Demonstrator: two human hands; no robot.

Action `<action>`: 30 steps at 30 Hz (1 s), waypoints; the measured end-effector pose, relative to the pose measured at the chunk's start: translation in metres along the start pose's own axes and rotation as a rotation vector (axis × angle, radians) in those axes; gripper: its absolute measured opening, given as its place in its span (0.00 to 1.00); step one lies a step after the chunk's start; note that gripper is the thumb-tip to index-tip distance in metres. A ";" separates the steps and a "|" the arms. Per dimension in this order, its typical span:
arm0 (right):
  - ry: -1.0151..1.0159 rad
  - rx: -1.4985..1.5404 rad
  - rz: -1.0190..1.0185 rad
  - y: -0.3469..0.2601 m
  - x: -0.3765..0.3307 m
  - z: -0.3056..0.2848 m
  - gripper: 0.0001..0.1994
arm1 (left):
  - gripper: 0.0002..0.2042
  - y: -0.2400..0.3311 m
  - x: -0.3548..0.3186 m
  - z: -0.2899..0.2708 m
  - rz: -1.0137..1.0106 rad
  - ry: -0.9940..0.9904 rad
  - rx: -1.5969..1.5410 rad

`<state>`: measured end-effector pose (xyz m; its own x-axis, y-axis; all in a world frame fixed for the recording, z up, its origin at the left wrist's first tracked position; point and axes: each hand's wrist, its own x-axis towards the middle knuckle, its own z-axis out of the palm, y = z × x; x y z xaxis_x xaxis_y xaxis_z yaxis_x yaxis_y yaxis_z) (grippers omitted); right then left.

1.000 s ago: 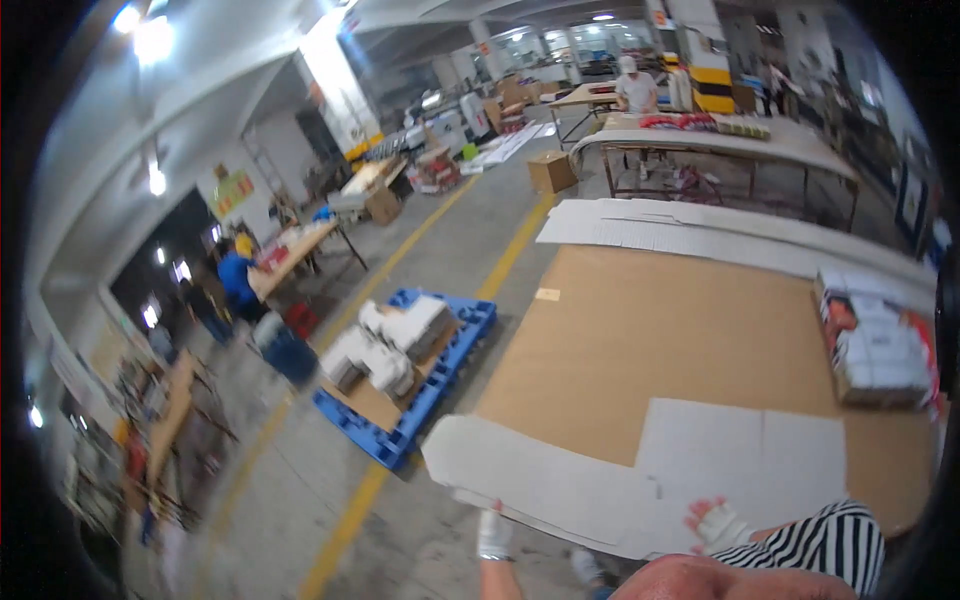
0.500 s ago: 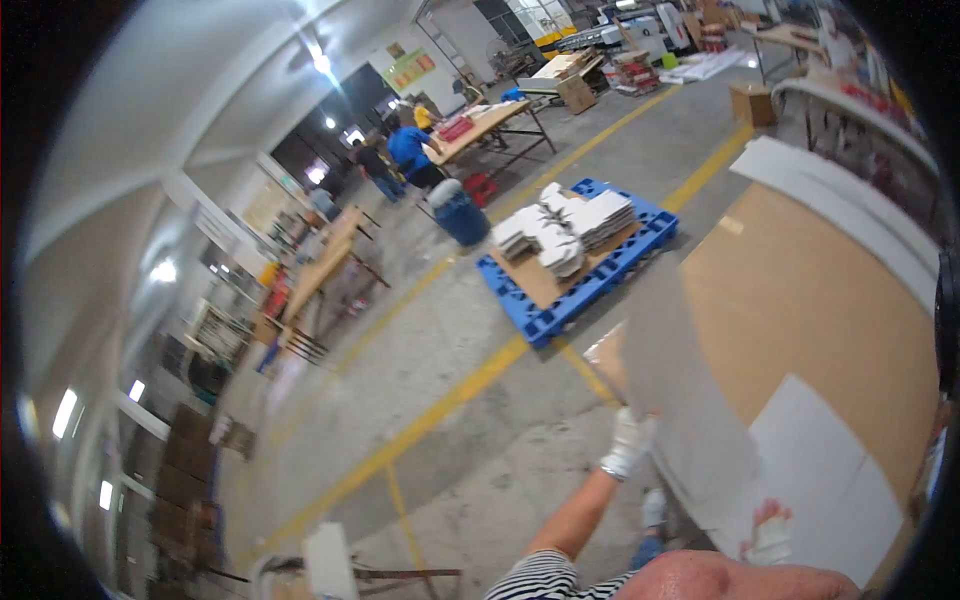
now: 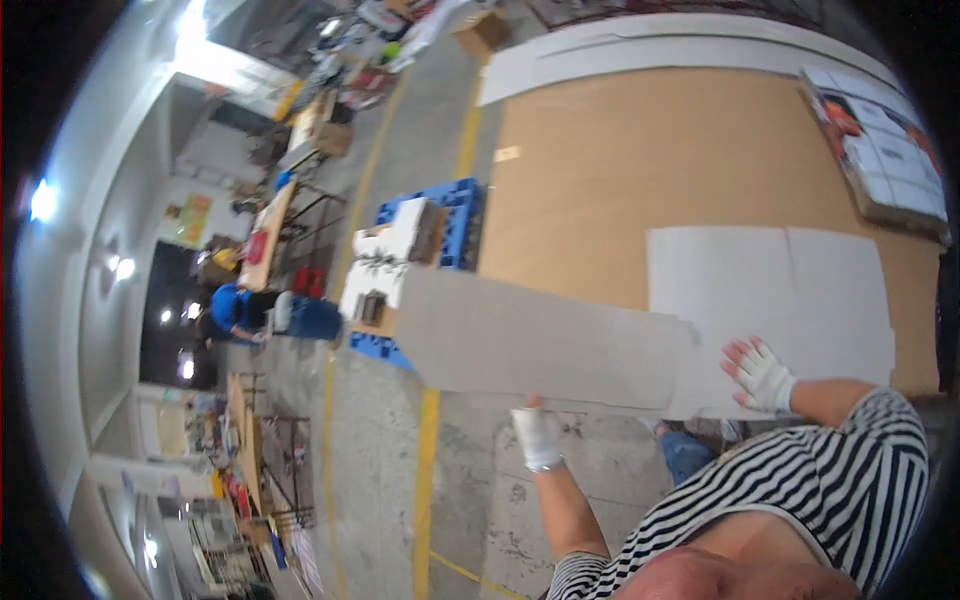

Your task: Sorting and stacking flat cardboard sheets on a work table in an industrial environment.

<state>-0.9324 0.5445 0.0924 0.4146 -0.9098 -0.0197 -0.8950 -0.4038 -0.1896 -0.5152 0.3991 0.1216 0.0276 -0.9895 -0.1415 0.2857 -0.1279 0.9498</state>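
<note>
My left hand [image 3: 537, 437], in a white fingerless glove, is at the near edge of a long grey cardboard sheet [image 3: 540, 335]. Its thumb shows at that edge and the fingers look closed on it, partly hidden. The sheet sticks out past the left side of the brown board surface [image 3: 590, 170]. My right hand [image 3: 762, 375], gloved the same way with bare fingertips, lies with fingers spread on a white sheet [image 3: 770, 280]. The grey sheet's right end meets the white sheet's near left part.
A stack of printed flat pieces [image 3: 880, 150] lies at the far right of the board. Long white strips [image 3: 690, 45] line its far edge. To the left, a blue pallet [image 3: 460, 215] carries stacked white pieces [image 3: 405, 235]. Beyond are a blue bin [image 3: 313, 318] and a co-worker in blue [image 3: 230, 305].
My view has turned right, bringing the board and printed stack into sight. The grey sheet now lies more crosswise, with my left hand still at its edge. My right hand shows more fully.
</note>
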 end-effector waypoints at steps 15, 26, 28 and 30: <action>-0.093 0.053 0.021 0.010 -0.017 -0.002 0.36 | 0.18 0.007 0.017 0.062 0.290 0.278 0.559; -0.109 0.019 -0.013 0.012 -0.013 -0.007 0.36 | 0.27 -0.014 0.036 -0.026 0.073 0.010 0.059; -0.136 0.013 0.000 0.011 -0.015 -0.009 0.36 | 0.31 -0.029 0.046 -0.026 -0.155 -0.034 -0.358; -0.179 0.030 0.008 0.009 -0.014 -0.013 0.35 | 0.33 -0.048 0.051 -0.032 -0.178 -0.001 -0.454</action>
<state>-0.9478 0.5523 0.1035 0.4326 -0.8802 -0.1954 -0.8942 -0.3911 -0.2180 -0.4967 0.3573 0.0602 -0.0605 -0.9551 -0.2900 0.6746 -0.2533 0.6934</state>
